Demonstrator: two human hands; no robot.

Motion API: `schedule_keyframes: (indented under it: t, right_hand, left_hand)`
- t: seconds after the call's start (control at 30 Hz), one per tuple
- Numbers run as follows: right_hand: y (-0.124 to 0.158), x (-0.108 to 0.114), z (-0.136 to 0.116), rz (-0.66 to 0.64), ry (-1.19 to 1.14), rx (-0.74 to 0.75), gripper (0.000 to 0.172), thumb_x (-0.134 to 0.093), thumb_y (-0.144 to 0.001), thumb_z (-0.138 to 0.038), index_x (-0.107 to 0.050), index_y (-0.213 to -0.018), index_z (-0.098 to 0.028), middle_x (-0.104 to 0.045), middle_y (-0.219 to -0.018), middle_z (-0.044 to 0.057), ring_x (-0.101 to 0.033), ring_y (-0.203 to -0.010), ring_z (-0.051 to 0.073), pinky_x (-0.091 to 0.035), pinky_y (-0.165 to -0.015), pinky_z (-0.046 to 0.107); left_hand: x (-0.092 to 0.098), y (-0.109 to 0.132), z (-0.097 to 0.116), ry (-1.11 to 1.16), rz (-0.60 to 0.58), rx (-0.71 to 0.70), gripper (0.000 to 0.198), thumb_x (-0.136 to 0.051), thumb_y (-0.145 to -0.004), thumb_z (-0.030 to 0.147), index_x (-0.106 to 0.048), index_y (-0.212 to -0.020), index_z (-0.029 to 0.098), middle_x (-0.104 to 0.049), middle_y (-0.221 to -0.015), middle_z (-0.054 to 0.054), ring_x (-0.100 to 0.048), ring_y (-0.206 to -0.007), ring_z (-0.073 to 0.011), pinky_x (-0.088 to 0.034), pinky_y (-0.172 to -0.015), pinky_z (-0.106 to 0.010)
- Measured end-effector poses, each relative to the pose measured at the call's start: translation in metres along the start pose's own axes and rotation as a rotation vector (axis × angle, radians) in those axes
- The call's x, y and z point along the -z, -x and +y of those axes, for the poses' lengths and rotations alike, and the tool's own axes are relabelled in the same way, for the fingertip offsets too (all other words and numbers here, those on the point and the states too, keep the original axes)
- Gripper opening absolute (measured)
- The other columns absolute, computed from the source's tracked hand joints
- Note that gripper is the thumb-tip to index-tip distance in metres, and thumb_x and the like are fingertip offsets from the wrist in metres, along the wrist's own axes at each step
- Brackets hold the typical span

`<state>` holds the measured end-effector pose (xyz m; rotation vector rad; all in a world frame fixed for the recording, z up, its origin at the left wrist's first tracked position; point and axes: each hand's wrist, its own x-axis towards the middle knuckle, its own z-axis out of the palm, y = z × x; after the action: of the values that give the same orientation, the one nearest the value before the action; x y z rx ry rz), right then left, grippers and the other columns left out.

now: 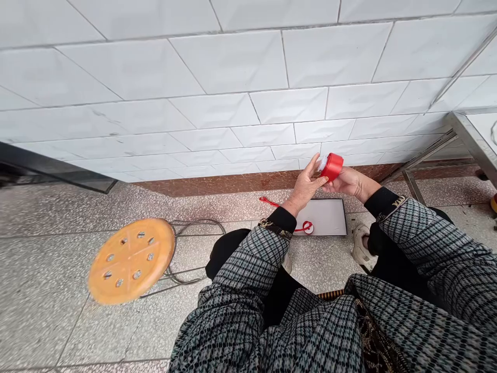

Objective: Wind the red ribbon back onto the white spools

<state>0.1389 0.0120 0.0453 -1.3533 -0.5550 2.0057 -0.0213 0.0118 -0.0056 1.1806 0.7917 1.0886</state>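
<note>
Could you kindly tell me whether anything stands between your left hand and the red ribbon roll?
Nothing visible stands between them: the left hand is at the red ribbon roll, its fingertips reaching the roll's white centre, and the right hand holds the roll from the other side.

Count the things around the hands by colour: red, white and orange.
Red: 2 (shiny red ribbon spool, loose thin red ribbon)
White: 2 (flat white rectangular board, small round white disc)
Orange: 1 (round perforated orange stool seat)
Total: 5
</note>
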Motion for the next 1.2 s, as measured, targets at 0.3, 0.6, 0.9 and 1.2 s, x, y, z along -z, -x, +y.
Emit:
schedule_keyframes:
  t: [0.3,0.6,0.9,1.2]
  right_hand:
    - [0.000,0.001,0.005,-0.106,0.035,-0.025,0.021,-0.062,-0.102,-0.025,-0.068,-0.083,-0.018,-0.066,-0.061,0.002,-0.050,-0.048,0.010,-0.058,-0.061,0.026]
    - [0.002,0.000,0.005,-0.106,0.456,0.116,0.016,-0.070,-0.094,-0.035,-0.067,-0.088,-0.021,-0.070,-0.072,0.004,-0.064,-0.064,0.016,-0.061,-0.071,0.032]
    - [0.013,0.010,-0.009,0.558,1.733,0.759,0.022,-0.060,-0.096,-0.020,-0.066,-0.117,-0.015,-0.075,-0.114,0.016,-0.068,-0.094,0.030,-0.036,-0.074,0.034]
    - [0.010,0.019,-0.020,0.752,2.020,0.804,0.027,-0.041,-0.102,-0.010,-0.067,-0.112,-0.010,-0.071,-0.102,0.018,-0.062,-0.084,0.028,-0.031,-0.089,0.040]
  left_hand:
    - [0.010,-0.001,0.017,-0.042,-0.151,0.083,0.095,-0.097,-0.063,0.028,-0.061,-0.152,0.027,-0.070,-0.144,-0.012,-0.074,-0.085,-0.0178,-0.057,-0.068,-0.024]
    - [0.011,-0.002,0.003,0.010,-0.098,0.064,0.101,-0.096,-0.059,0.042,-0.059,-0.149,0.015,-0.071,-0.139,-0.017,-0.072,-0.093,-0.0192,-0.057,-0.073,-0.025]
    - [0.010,0.004,0.010,0.091,-0.155,0.231,0.093,-0.096,-0.064,0.056,-0.063,-0.142,0.018,-0.067,-0.086,0.002,-0.032,-0.052,-0.0021,-0.024,-0.048,-0.022]
    - [-0.009,0.011,0.000,0.177,0.079,0.203,0.052,-0.094,-0.071,0.049,-0.064,-0.102,0.019,-0.053,-0.070,0.009,-0.026,-0.046,-0.0010,-0.012,-0.043,-0.022]
